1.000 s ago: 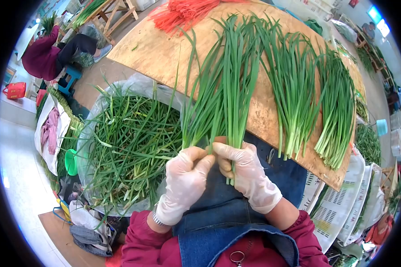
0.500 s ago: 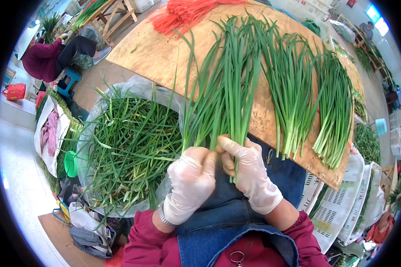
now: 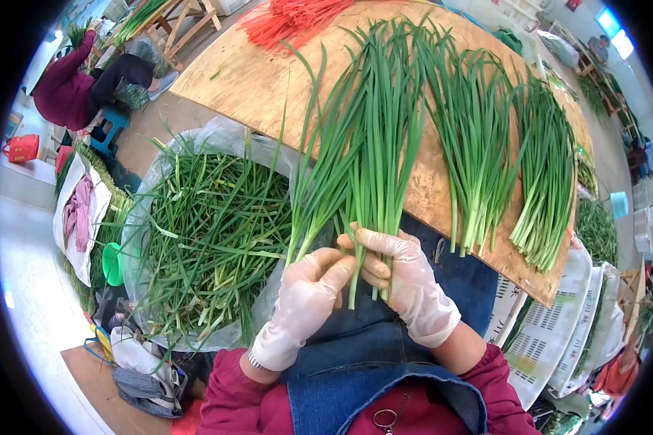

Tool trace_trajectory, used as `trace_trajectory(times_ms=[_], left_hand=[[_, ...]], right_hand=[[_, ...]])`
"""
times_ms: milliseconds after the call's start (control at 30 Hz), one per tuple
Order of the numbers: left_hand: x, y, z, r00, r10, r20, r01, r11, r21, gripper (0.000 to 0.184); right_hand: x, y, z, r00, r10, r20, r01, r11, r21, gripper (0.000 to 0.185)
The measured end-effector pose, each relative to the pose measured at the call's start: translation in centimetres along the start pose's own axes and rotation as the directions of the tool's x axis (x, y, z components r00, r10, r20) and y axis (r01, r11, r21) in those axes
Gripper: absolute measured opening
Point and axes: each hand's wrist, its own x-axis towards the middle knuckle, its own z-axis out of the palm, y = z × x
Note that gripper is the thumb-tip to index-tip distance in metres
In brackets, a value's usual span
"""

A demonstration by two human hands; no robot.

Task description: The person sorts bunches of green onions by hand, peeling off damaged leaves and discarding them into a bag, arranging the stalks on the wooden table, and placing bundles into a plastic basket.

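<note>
In the head view, my right hand [image 3: 412, 286], in a thin whitish glove, is closed around a bunch of garlic chives [image 3: 384, 159], whose pale stem ends stick out below the fingers. My left hand [image 3: 305, 297], gloved the same way, is pinched close beside it, thumb and finger at a stem near the right hand. A looser group of chives [image 3: 317, 199] runs down into the left hand, partly hidden by its fingers. The leaf tips of both groups lie on the wooden board [image 3: 261, 94]. Two more chive bundles, a middle one [image 3: 479, 159] and a right one [image 3: 545, 181], lie alongside.
A plastic-lined container [image 3: 218, 239] of loose chive leaves stands at the left. Red strips [image 3: 290, 22] lie on the board's far edge. White crates [image 3: 551, 341] are at the lower right. Another person [image 3: 65, 87] sits at the far left beside a blue stool [image 3: 110, 129].
My left hand has shifted slightly left and down, its fingers loosening from a fist-like grip to a pinch. One stem now hangs lower between my hands. The seated person's arm has risen.
</note>
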Motion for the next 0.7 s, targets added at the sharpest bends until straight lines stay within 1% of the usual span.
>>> trace_trajectory(times_ms=[33,133,167,233,267,333,367,467,500,600,633,700], left_hand=[[0.2,-0.1,0.1,1.000,0.005,0.023,-0.005,0.999,-0.035,0.015],[0.2,-0.8,0.7,0.971,0.240,-0.007,-0.239,0.968,0.074,0.013],[0.2,-1.1,0.7,0.938,0.345,-0.022,-0.335,0.921,0.198,0.012],[0.2,-1.8,0.6,0.840,0.543,-0.012,-0.484,0.758,0.438,0.010],[0.3,-1.6,0.4,0.847,0.532,0.004,-0.469,0.743,0.478,0.010],[0.6,-1.1,-0.3,0.859,0.512,0.033,-0.442,0.707,0.552,0.010],[0.8,-1.2,-0.5,0.898,0.441,0.005,-0.386,0.780,0.493,0.009],[1.0,-1.1,-0.3,0.892,0.449,-0.044,-0.361,0.769,0.527,0.008],[1.3,-1.6,0.0,0.857,0.511,-0.060,-0.404,0.741,0.536,0.008],[1.7,-1.8,0.4,0.718,0.693,-0.072,-0.500,0.584,0.639,0.008],[1.3,-1.2,0.6,0.727,0.682,-0.075,-0.481,0.585,0.653,0.008],[1.2,-1.5,1.1,0.686,0.720,-0.104,-0.534,0.595,0.601,0.007]], right_hand=[[0.0,0.1,-0.1,1.000,0.001,-0.004,-0.001,1.000,-0.012,0.019],[-0.1,0.1,0.3,0.999,-0.005,-0.048,0.003,0.999,-0.042,0.019],[-0.2,0.1,0.5,0.998,-0.008,-0.067,0.005,0.999,-0.051,0.019],[-0.2,0.1,0.5,0.999,-0.020,-0.036,0.017,0.997,-0.077,0.020],[-0.2,0.1,0.6,1.000,-0.024,-0.019,0.022,0.996,-0.092,0.020],[0.0,0.2,0.4,0.999,-0.031,0.024,0.032,0.998,-0.053,0.019],[0.1,0.3,0.3,0.998,-0.037,0.043,0.038,0.999,-0.033,0.020],[0.5,1.1,0.5,0.998,-0.065,-0.025,0.065,0.998,-0.015,0.020],[0.3,1.1,1.0,0.994,-0.061,-0.095,0.061,0.998,-0.003,0.021],[0.4,1.4,1.2,0.988,-0.120,-0.096,0.123,0.992,0.026,0.020],[0.4,1.4,1.3,0.988,-0.121,-0.098,0.126,0.991,0.043,0.019],[0.4,1.4,1.4,0.988,-0.120,-0.102,0.128,0.989,0.076,0.019]])
